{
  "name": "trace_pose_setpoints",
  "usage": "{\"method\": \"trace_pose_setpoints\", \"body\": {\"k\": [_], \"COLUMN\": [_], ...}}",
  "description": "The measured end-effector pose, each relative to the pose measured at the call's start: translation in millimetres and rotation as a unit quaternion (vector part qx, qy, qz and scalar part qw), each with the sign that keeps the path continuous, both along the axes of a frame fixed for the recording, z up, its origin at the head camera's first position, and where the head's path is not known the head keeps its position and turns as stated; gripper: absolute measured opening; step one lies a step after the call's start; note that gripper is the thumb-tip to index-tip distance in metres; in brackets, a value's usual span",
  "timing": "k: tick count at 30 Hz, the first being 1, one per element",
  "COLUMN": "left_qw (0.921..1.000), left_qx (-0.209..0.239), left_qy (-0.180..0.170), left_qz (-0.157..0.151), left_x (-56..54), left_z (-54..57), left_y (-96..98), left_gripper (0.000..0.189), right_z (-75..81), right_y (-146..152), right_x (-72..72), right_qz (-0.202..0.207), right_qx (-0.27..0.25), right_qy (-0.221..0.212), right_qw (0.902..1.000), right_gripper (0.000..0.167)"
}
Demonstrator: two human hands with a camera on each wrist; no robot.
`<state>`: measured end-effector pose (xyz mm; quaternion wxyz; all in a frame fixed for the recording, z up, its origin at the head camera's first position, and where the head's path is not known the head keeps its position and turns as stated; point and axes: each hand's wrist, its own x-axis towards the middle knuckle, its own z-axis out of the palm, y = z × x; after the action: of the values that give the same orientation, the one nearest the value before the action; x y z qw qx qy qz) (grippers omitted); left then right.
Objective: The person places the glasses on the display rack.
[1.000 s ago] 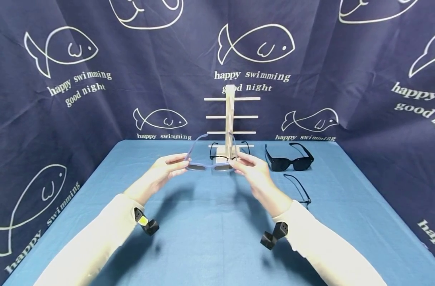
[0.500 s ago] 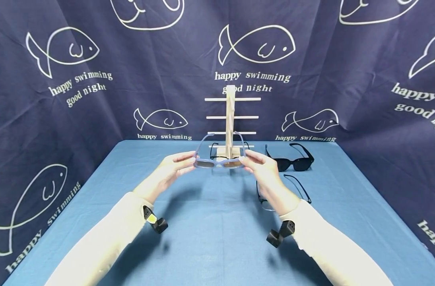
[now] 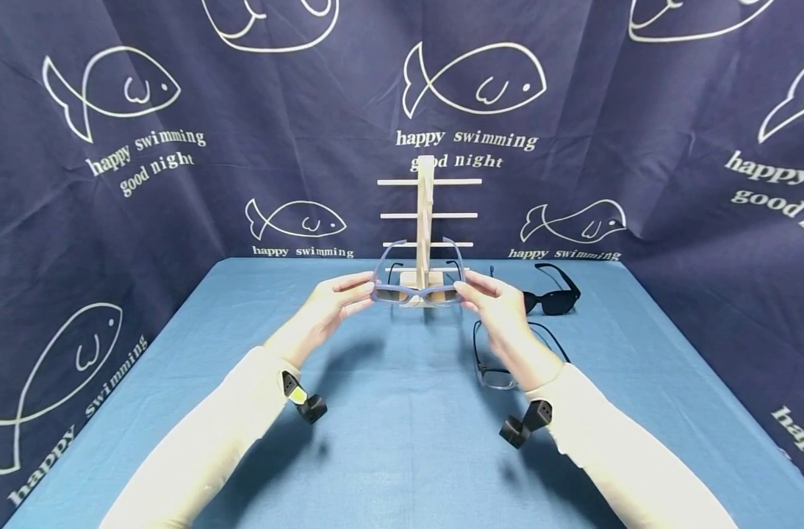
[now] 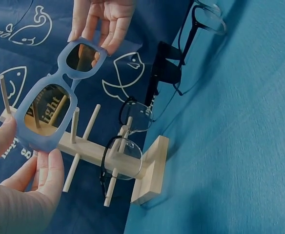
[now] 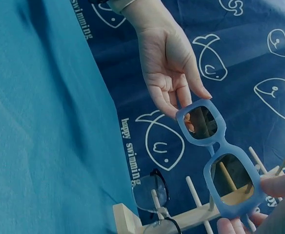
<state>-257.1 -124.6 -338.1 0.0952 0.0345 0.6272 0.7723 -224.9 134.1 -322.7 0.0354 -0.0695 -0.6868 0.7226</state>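
A pair of sunglasses (image 3: 415, 291) with a thick pale-blue frame and dark lenses hangs above the table, its temples pointing away from me. My left hand (image 3: 328, 307) pinches its left end between thumb and fingers. At the other end, my right hand (image 3: 503, 312) grips the frame the same way. Behind the sunglasses stands a wooden glasses rack (image 3: 425, 198) with several crosswise pegs. The temples reach the height of a lower peg; whether they touch it I cannot tell. Dark-rimmed glasses (image 4: 104, 165) sit on the rack's lowest peg, partly hidden in the head view.
Black sunglasses (image 3: 555, 303) lie on the blue tablecloth (image 3: 402, 441) to the right, partly behind my right hand. Nearer, thin-framed clear glasses (image 3: 497, 378) are partly covered by my right wrist. A dark-blue fish-print curtain (image 3: 336, 132) hangs behind the rack.
Both hands have carried the pale-blue sunglasses rightward and slightly up, from left of the rack's post to in front of it. The clear glasses at right show more from behind my right arm.
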Motion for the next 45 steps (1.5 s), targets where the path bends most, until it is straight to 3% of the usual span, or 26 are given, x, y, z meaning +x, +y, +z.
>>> {"method": "trace_pose_setpoints", "body": {"k": [9, 20, 27, 37, 45], "left_qw": [0.9998, 0.9991, 0.9986, 0.9972, 0.9965], "left_qx": [0.018, 0.030, 0.039, 0.050, 0.038], "left_qy": [0.009, -0.025, -0.029, -0.037, -0.052], "left_qz": [-0.005, 0.017, 0.021, 0.043, 0.054], "left_x": [-6.0, -13.1, -16.7, -24.4, -31.8], "left_z": [-3.0, 0.4, 1.7, 1.9, 3.8], "left_y": [4.2, 9.3, 8.6, 12.0, 17.2], "left_gripper": [0.045, 0.046, 0.045, 0.045, 0.046], "right_z": [0.9, 0.2, 0.9, -0.2, -0.1], "right_y": [3.1, 4.5, 2.4, 2.2, 5.3], "right_x": [-5.6, -14.0, -18.8, -27.3, -37.3], "right_qz": [0.002, -0.022, -0.022, -0.024, -0.025], "right_qx": [0.007, 0.018, 0.018, 0.017, -0.007], "right_qy": [0.000, -0.001, 0.011, -0.018, -0.014], "right_qw": [1.0000, 0.9996, 0.9995, 0.9994, 0.9996], "right_gripper": [0.045, 0.042, 0.043, 0.044, 0.046]}}
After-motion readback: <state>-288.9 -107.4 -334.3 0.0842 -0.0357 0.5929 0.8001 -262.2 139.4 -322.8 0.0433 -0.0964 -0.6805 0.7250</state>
